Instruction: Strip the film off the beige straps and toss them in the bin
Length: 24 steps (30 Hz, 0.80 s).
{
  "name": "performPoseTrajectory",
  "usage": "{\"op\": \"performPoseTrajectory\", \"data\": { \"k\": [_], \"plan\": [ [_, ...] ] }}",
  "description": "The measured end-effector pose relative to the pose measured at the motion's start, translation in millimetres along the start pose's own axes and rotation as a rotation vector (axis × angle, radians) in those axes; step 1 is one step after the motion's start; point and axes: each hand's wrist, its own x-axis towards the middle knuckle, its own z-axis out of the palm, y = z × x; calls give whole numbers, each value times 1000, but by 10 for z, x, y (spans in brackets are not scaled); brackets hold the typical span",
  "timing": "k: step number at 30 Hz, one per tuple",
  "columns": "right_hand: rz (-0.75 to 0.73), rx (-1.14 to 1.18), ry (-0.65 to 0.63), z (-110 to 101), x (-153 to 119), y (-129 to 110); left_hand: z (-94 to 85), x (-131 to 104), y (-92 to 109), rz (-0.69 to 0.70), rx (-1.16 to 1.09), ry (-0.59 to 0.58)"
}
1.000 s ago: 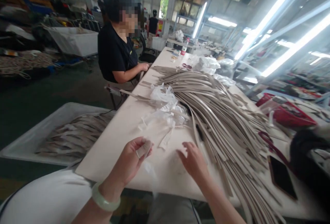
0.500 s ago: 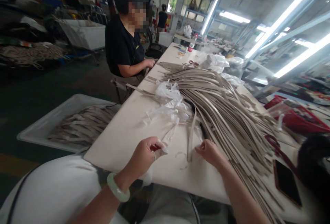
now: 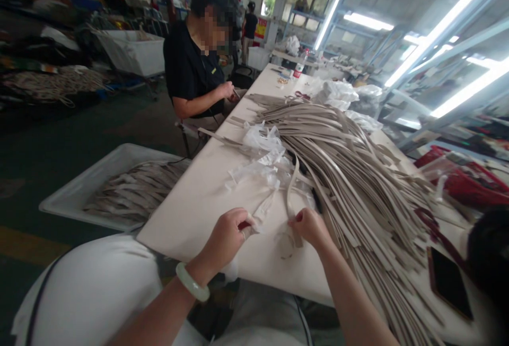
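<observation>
The right hand (image 3: 312, 227) pinches one flat beige strip (image 3: 291, 191); the left hand (image 3: 226, 234) is closed, contents unclear; many loose beige strips (image 3: 338, 160) lie heaped right.

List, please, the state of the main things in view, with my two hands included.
Left hand: pinched closed, contents unclear
Right hand: closed on a beige strap
Strap pile: loosely heaped, spread along the table
Clear plastic: crumpled
Phone: lying flat, screen dark
Bottle: standing upright
Floor bin: open, holding strips
Bracelet: worn on left wrist
</observation>
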Motion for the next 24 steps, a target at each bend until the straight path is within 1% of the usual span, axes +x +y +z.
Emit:
{"op": "performPoseTrajectory", "data": {
  "k": [2,5,7,8,10,11,12,14,17,20,24],
  "plan": [
    [-25,99,-59,-23,-11,-56,-6,0,-20,-4,17,-4],
    [-100,298,-205,-89,-116,-211,-2,2,-52,-36,16,-9],
    [-162,517,-262,-153,-228,-337,7,2,-70,-83,-26,-11],
    [-196,686,-258,-183,-287,-398,12,2,-78,-116,-55,-14],
    [-274,1056,-189,-226,-398,-505,22,2,-89,-190,-122,-31],
    [-317,1200,-139,-235,-444,-548,26,3,-93,-227,-160,-42],
    [-358,1279,-91,-238,-482,-582,29,4,-96,-260,-200,-53],
    [-425,1258,-30,-229,-534,-626,33,8,-101,-309,-284,-70],
    [-467,1170,9,-209,-571,-657,34,12,-106,-353,-376,-82],
    [-460,1142,26,-208,-589,-677,34,13,-112,-366,-407,-85],
    [-431,1183,58,-222,-608,-708,38,14,-114,-384,-417,-92]
  ]
}}
